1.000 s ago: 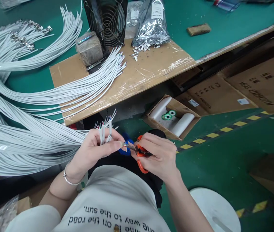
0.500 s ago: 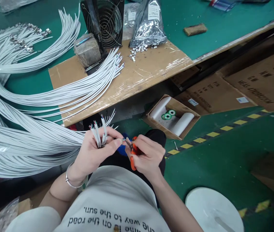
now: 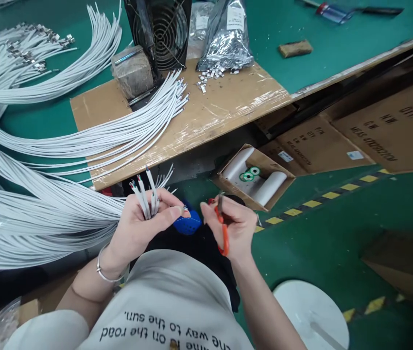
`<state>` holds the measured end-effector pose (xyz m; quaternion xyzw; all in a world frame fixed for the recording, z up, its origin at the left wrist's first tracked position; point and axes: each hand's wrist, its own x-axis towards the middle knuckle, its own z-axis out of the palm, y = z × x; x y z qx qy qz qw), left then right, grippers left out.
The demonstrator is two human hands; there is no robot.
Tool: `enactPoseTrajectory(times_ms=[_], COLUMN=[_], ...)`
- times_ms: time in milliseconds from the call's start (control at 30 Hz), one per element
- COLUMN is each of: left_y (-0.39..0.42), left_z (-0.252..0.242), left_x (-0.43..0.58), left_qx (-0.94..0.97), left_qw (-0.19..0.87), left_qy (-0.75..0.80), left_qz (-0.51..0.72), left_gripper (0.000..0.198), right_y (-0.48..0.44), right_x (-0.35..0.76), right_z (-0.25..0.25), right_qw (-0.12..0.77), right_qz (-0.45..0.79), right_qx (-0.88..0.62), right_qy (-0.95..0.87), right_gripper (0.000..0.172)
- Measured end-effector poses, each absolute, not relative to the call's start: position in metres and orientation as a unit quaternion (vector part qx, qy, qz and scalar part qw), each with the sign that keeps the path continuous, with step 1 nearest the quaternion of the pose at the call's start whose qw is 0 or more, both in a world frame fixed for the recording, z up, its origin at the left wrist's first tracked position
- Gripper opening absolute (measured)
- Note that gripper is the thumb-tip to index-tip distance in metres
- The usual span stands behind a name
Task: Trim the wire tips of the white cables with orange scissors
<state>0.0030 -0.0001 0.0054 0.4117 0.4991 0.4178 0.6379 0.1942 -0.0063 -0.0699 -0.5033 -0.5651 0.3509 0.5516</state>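
My left hand (image 3: 144, 218) is closed around several white cables (image 3: 151, 187). Short coloured wire ends stick out of their tips above my fingers. Between its thumb and forefinger, thin wire ends (image 3: 186, 209) are pinched. To the right, apart from the cables, my right hand (image 3: 235, 224) grips a pair of orange-handled cutters (image 3: 224, 236); their dark jaws point upward. Below the pinched wires, a blue perforated container (image 3: 187, 224) shows in part. A thick bundle of white cables (image 3: 46, 209) runs leftward from my left hand.
More cables (image 3: 137, 138) lie on a cardboard sheet (image 3: 221, 109) on the green table. Behind them stand a black fan (image 3: 164, 36), a wrapped block (image 3: 132, 73) and a silvery bag (image 3: 226, 41) with spilled small metal parts (image 3: 208, 77). An open carton (image 3: 228, 182) and a white stool (image 3: 312, 316) are lower right.
My right hand has drawn back to the right with the cutters, away from the wire ends. The blue container shows more now. My left hand keeps its grip; the view has shifted slightly.
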Motion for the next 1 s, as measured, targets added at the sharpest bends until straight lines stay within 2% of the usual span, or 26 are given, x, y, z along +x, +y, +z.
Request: enactPoseTrajectory(times_ms=[233, 1000], left_y=[0.000, -0.001], left_z=[0.009, 0.008], left_x=[0.003, -0.002], left_qx=[0.402, 0.449], left_qw=[0.645, 0.620], left_qy=[0.504, 0.536], left_qz=[0.410, 0.357], left_gripper=[0.014, 0.026], right_y=[-0.009, -0.004], right_x=[0.192, 0.200], right_z=[-0.066, -0.055], right_qw=[0.473, 0.440], right_qz=[0.347, 0.282], right_qx=[-0.444, -0.418], right_qy=[-0.678, -0.743], right_gripper=[0.042, 0.037])
